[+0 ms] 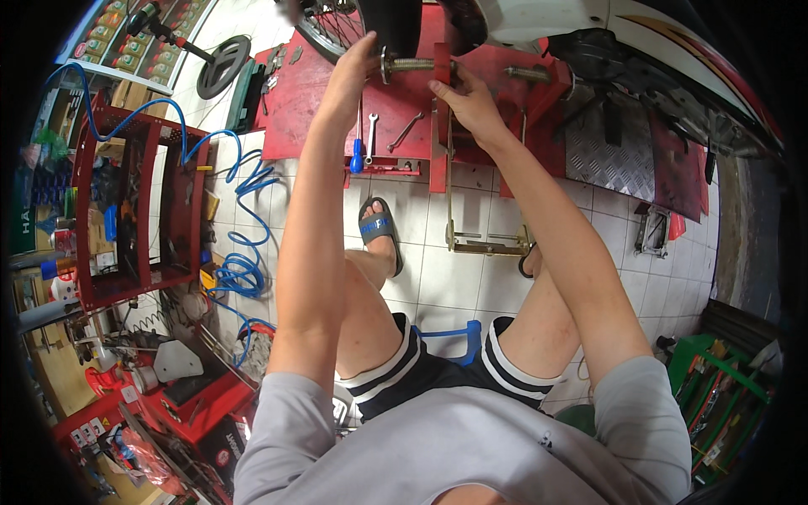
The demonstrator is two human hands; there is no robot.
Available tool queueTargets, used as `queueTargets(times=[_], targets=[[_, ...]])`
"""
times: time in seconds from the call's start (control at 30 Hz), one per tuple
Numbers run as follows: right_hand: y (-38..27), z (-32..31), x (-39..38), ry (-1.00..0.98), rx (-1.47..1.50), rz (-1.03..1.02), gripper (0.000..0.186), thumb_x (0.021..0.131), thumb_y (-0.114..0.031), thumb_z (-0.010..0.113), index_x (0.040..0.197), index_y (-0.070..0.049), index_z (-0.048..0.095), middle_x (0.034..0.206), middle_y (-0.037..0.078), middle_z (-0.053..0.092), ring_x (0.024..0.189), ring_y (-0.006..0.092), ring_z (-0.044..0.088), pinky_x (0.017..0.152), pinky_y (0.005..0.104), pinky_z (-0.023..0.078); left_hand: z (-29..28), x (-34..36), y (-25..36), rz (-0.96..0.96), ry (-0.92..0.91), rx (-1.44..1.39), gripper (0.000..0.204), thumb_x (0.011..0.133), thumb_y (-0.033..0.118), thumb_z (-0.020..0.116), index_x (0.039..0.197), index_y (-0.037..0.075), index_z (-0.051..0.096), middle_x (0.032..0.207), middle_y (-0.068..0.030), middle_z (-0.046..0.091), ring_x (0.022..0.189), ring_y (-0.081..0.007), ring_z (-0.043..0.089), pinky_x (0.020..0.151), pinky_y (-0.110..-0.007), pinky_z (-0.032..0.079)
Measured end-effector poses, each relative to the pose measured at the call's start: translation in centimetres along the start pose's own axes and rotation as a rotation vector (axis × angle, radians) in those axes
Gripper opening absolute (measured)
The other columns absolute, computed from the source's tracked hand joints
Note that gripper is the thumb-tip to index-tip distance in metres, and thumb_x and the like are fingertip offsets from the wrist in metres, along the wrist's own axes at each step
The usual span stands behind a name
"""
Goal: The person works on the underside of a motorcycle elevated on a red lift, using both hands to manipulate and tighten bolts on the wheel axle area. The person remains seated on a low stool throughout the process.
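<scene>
A red wheel clamp [441, 76] with a threaded screw [412, 64] stands at the near edge of the red lift table [311, 126], close to a motorcycle's front tyre [392, 29]. My left hand [355, 69] is beside the round metal disc [385, 66] at the screw's left end; its fingers are mostly hidden, so their grip does not show. On the clamp's right side, my right hand [470, 103] is closed, thumb against the red upright and fingers curled behind it. Below my hands lie a blue-handled screwdriver [357, 158] and two wrenches, one the upright wrench [372, 139].
A brass-coloured foot pedal frame [488, 246] hangs below the table, between my feet. At left stand a red tool cart [139, 202] and a coiled blue air hose [240, 273]. A blue stool [459, 341] is under me. A green rack [724, 379] stands at lower right.
</scene>
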State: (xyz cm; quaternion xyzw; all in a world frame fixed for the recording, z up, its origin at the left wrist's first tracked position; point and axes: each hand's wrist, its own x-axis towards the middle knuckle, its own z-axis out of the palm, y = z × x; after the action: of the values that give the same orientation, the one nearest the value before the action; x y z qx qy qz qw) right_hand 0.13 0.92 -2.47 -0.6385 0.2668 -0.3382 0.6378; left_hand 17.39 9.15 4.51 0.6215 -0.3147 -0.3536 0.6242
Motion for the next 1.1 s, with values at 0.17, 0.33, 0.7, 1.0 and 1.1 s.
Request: queueTargets(times=[0.17,0.33,0.7,1.0,1.1], targets=[[0.4,-0.3,0.1,0.033,-0.045,0.011,0.06,0.083,-0.029,0.073,0.128,0.003,0.049,0.116,0.014,0.061,0.104,0.0205,0.058,0.088,0.0308,0.046,-1.2,0.8,0.6,0.116,-0.085,-0.189,0.05,0.096,0.043,0.037,0.126,0.006,0.051,0.11,-0.0083,0.065,0.107,-0.0185,0.055,0.096,-0.035,0.035],[0.9,-0.5,0.3,0.008,-0.016,0.014,0.063,0.083,-0.03,0.073,0.129,0.004,0.048,0.117,0.015,0.061,0.104,0.0208,0.058,0.088,0.031,0.046,-0.6,0.9,0.5,0.085,-0.105,-0.286,0.045,0.096,0.04,0.039,0.121,0.005,0.053,0.099,-0.0108,0.065,0.102,-0.0208,0.057,0.096,-0.035,0.037],[0.7,-0.3,0.3,0.011,-0.023,0.001,0.056,0.083,-0.026,0.072,0.127,0.001,0.051,0.112,0.013,0.062,0.096,0.0176,0.058,0.083,0.0288,0.047,-1.1,0.6,1.0,0.145,-0.022,-0.076,0.042,0.099,0.032,0.037,0.119,0.0,0.055,0.099,-0.009,0.065,0.102,-0.0205,0.058,0.092,-0.034,0.04],[1.6,-0.5,0.6,0.02,-0.016,-0.022,0.057,0.082,-0.027,0.073,0.127,0.001,0.051,0.11,0.011,0.063,0.092,0.0162,0.059,0.077,0.029,0.049,-0.8,0.8,0.6,0.211,-0.045,0.029,0.043,0.096,0.033,0.042,0.125,0.003,0.053,0.105,-0.0101,0.066,0.104,-0.0197,0.058,0.093,-0.033,0.039],[1.2,-0.8,0.4,-0.001,-0.005,0.021,0.058,0.082,-0.029,0.074,0.127,0.0,0.052,0.109,0.01,0.063,0.092,0.0162,0.059,0.077,0.0291,0.049,0.8,-0.1,0.2,0.067,-0.009,0.118,0.041,0.096,0.033,0.042,0.118,0.001,0.056,0.093,-0.0105,0.069,0.101,-0.0201,0.061,0.093,-0.034,0.039]])
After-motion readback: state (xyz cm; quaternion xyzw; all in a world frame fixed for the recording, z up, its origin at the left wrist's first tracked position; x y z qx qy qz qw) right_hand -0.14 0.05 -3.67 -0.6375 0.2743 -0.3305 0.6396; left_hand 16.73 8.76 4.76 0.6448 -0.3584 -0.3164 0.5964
